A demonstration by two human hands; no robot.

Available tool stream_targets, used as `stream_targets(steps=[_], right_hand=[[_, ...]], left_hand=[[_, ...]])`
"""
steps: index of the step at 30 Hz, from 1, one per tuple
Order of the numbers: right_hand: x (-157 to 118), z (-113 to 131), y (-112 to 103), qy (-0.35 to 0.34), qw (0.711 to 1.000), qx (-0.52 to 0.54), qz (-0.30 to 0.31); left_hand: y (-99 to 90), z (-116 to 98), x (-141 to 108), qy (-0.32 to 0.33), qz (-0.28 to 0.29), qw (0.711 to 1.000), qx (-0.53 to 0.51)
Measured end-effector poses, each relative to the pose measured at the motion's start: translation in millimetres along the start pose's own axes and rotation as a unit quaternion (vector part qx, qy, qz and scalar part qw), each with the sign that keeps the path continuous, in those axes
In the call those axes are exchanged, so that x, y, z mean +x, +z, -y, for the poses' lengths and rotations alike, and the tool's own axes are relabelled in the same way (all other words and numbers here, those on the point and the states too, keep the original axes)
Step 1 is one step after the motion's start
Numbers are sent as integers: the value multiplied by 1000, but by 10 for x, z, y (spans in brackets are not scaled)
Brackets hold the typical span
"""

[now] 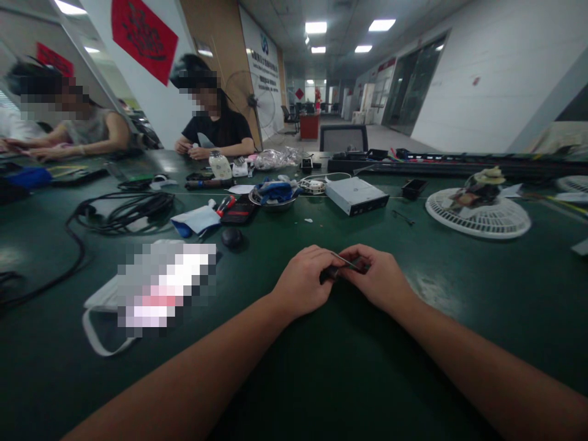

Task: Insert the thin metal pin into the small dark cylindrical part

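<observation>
Near the middle of the green table (294, 367), a small dark object with a thin, light edge (345, 262) is held between both hands. My left hand (307, 278) has its fingers curled round the object's left side. From the right, my right hand (377, 275) pinches the same object with thumb and fingers. Most of it is covered by the fingers, so what it is cannot be made out. Both hands are close together, just above or on the tabletop.
Left of the hands are a black mouse (232, 237), a blurred-out bright item (165, 285) and a coiled black cable (119, 211). Beyond lie a bowl (274, 205), a silver drive (356, 195) and a white fan grille (478, 214). Two people sit across at the left.
</observation>
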State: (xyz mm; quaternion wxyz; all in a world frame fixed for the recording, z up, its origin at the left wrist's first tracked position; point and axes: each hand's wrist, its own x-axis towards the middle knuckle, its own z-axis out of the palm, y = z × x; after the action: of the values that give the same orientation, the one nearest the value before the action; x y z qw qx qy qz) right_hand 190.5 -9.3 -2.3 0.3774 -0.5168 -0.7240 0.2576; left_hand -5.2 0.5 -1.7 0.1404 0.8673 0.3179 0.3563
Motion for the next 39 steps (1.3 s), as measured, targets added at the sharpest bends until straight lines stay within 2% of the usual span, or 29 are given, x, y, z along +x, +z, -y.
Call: stream_targets(steps=[3,7,11,15,18,22,28,34,39], right_hand=[[-13,40,-8,-21,998,-53,-23],[-17,70,-15,-49,998,-39,-31],[-16,80,-22,-45,998,-13,-37],[-5,78,-21,-25,997,-31,-59],[0,69,-16,-46,996,-55,-52],[-7,62,-11,-75,994,-72,-36],[-15,67,2,-69,992,-96,-42],[-29,78,-5,-108,991,-84,-9],[-24,75,-11,-88,991,-86,-51]], left_hand=[[-15,-27,3,0,7,1000,-1],[-6,-57,7,-27,-11,1000,10],[-1,-70,13,-82,-57,994,46],[-17,-52,20,-155,-118,978,78],[-24,-38,29,-185,-139,969,83],[-24,-40,38,-174,-129,973,84],[-26,-47,20,-152,-124,974,110],[-11,-27,14,-149,-128,974,117],[-11,-42,19,-129,-113,978,117]])
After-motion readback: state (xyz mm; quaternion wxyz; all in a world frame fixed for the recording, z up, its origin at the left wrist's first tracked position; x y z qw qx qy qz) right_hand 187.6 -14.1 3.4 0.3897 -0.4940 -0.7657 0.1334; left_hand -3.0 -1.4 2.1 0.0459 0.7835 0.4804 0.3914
